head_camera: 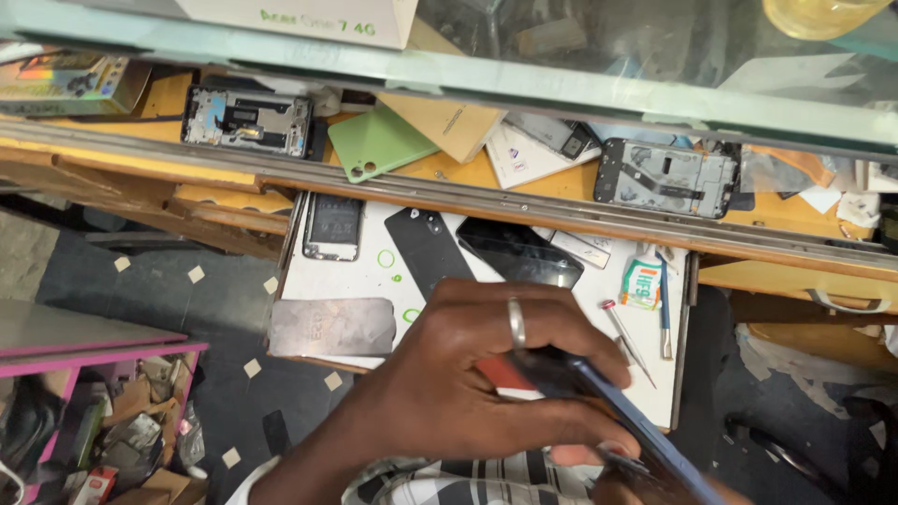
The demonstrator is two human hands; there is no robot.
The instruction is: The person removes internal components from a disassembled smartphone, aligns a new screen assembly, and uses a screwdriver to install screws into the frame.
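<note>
Nearest me, left hand (pixel 468 374), ringed, clenched around a dark blue phone (pixel 617 411) held edge-up over the white mat (pixel 355 281). Right hand (pixel 645 482), barely visible at the near edge, touches the phone; I cannot tell its grip. Glue tube (pixel 642 283) lies farther right.

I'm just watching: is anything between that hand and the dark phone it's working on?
Nothing visible. The left hand already grips the dark phone directly, fingers wrapped over its edge. A right hand's fingertip shows at the phone's lower side; most of that hand is out of frame.
</note>
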